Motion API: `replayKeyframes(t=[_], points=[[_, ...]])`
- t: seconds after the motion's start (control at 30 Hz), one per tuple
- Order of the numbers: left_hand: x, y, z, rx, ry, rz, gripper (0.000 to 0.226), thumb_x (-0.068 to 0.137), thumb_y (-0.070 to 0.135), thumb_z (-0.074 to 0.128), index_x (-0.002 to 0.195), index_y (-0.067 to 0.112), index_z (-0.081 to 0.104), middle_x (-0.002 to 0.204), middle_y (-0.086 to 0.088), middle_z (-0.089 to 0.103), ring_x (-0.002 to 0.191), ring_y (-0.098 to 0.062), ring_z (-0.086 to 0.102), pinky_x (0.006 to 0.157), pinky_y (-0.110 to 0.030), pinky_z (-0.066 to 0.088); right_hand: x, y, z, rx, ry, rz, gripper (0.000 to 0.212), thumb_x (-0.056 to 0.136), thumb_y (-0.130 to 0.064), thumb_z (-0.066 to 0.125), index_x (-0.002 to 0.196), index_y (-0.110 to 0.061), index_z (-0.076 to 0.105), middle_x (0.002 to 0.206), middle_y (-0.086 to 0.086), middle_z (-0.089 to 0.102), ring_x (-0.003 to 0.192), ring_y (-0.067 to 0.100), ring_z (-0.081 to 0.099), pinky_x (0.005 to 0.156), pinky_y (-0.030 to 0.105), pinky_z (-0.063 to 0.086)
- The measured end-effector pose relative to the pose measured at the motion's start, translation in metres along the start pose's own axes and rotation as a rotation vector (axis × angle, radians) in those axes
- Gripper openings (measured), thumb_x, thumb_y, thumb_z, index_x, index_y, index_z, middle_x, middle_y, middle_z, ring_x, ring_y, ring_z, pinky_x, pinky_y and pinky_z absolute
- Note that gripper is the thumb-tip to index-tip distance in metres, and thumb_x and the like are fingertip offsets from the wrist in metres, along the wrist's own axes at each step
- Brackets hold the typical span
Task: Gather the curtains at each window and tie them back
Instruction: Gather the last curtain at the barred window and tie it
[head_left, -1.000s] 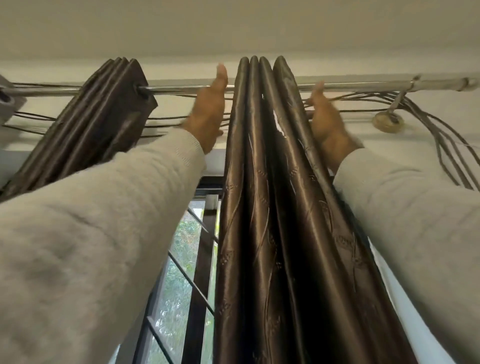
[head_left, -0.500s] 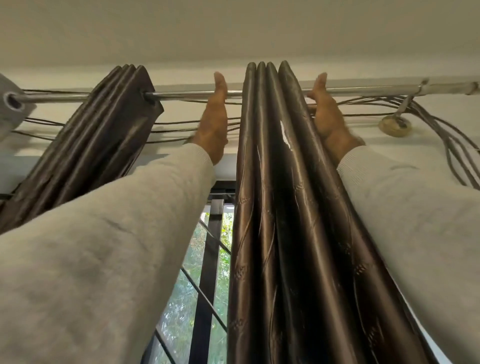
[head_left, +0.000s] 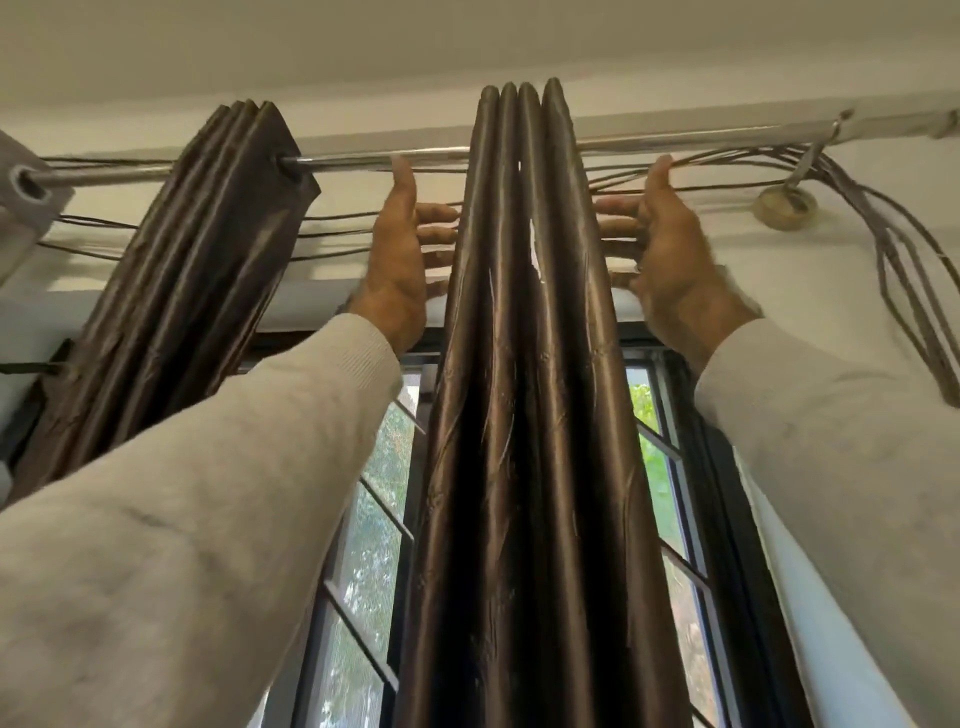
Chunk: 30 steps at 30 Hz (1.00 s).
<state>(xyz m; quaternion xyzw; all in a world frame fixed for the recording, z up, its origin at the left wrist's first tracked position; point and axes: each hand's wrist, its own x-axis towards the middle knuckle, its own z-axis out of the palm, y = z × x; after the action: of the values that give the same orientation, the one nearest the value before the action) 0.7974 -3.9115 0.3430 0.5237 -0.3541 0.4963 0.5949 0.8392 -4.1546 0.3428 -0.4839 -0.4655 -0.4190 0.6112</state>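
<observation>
Flanking the gathered curtain (head_left: 524, 364), left hand (head_left: 400, 260) and right hand (head_left: 670, 254) press it, fingers straight.

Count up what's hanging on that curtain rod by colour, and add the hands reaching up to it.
Brown curtain bunches: 2, the middle curtain between the hands and the left curtain
Grey curtain panels: 1, the grey panel at the left edge of the rod
Hands: 2, left hand and right hand, one either side of the middle curtain
Total: 5
</observation>
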Motion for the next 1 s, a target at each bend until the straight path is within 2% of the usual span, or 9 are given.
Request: replayKeyframes(t=[0.07,0.1,0.2,0.33,0.5,0.7,0.77,0.9,1.0], points=[[-0.023,-0.004,0.016,-0.003,-0.104,-0.037,0.085,0.095,0.088,0.032,0.107,0.016,0.076,0.099,-0.004,0.075,0.092,-0.023,0.069,0.080,-0.040,0.053,-0.024,0.007,0.018,0.047,-0.068,0.057,0.075,0.108,-0.068,0.024,0.109,-0.013,0.075,0.092,0.002,0.076,0.084,0.014,0.071,0.071,0.031,0.057],[-0.036,-0.007,0.026,-0.019,-0.143,-0.054,0.087,0.097,0.087,0.032,0.109,0.013,0.075,0.101,-0.006,0.075,0.092,-0.025,0.068,0.078,-0.039,0.054,-0.038,0.011,0.028,0.076,-0.123,0.090,0.073,0.109,-0.066,0.025,0.107,-0.012,0.076,0.089,0.000,0.077,0.081,0.014,0.072,0.070,0.030,0.058],[-0.085,-0.021,0.040,-0.130,-0.193,-0.116,0.092,0.102,0.081,0.029,0.124,0.002,0.071,0.107,-0.015,0.074,0.091,-0.029,0.067,0.078,-0.040,0.055,-0.081,0.038,0.039,0.157,-0.200,0.112,0.071,0.108,-0.063,0.030,0.114,-0.010,0.078,0.107,0.012,0.080,0.099,0.028,0.074,0.088,0.041,0.059],[-0.133,-0.044,0.004,-0.098,-0.254,-0.124,0.090,0.101,0.080,0.022,0.119,0.005,0.069,0.104,-0.014,0.067,0.093,-0.028,0.062,0.083,-0.041,0.049,-0.132,0.048,0.008,0.242,-0.114,0.162,0.074,0.111,-0.058,0.025,0.082,-0.019,0.081,0.083,0.000,0.077,0.082,0.013,0.070,0.073,0.032,0.054],[-0.157,-0.043,-0.013,-0.095,-0.134,-0.082,0.082,0.101,0.075,0.027,0.117,0.007,0.070,0.098,-0.004,0.070,0.082,-0.014,0.067,0.066,-0.028,0.053,-0.155,0.036,0.005,0.247,-0.017,0.122,0.070,0.110,-0.059,0.025,0.094,-0.020,0.081,0.092,-0.003,0.078,0.091,0.010,0.069,0.083,0.035,0.049],[-0.224,-0.052,-0.008,-0.119,-0.242,-0.230,0.080,0.104,0.072,0.029,0.125,0.007,0.071,0.097,-0.001,0.071,0.084,-0.013,0.065,0.072,-0.030,0.050,-0.236,0.051,0.038,0.265,0.005,0.252,0.062,0.111,-0.052,0.033,0.095,-0.021,0.084,0.101,0.002,0.079,0.101,0.014,0.070,0.089,0.038,0.051],[-0.251,-0.056,-0.019,-0.169,-0.224,-0.280,0.077,0.105,0.071,0.029,0.119,0.009,0.072,0.099,-0.002,0.071,0.085,-0.011,0.064,0.074,-0.029,0.049,-0.271,0.054,0.039,0.253,0.039,0.306,0.058,0.112,-0.046,0.035,0.094,-0.022,0.085,0.100,-0.001,0.079,0.100,0.014,0.070,0.092,0.038,0.051],[-0.307,-0.071,-0.045,-0.223,-0.192,-0.402,0.068,0.100,0.070,0.033,0.110,0.019,0.077,0.108,-0.006,0.071,0.106,-0.023,0.061,0.092,-0.046,0.043,-0.340,0.054,0.045,0.232,0.087,0.398,0.054,0.110,-0.040,0.039,0.088,-0.023,0.085,0.092,-0.004,0.078,0.091,0.009,0.069,0.082,0.028,0.053],[-0.348,-0.075,-0.061,-0.256,-0.171,-0.482,0.062,0.099,0.067,0.034,0.093,0.029,0.083,0.100,0.002,0.074,0.101,-0.020,0.063,0.088,-0.042,0.046,-0.381,0.048,0.049,0.221,0.149,0.477,0.048,0.103,-0.054,0.052,0.100,-0.018,0.084,0.105,0.004,0.078,0.104,0.020,0.068,0.096,0.039,0.053]])
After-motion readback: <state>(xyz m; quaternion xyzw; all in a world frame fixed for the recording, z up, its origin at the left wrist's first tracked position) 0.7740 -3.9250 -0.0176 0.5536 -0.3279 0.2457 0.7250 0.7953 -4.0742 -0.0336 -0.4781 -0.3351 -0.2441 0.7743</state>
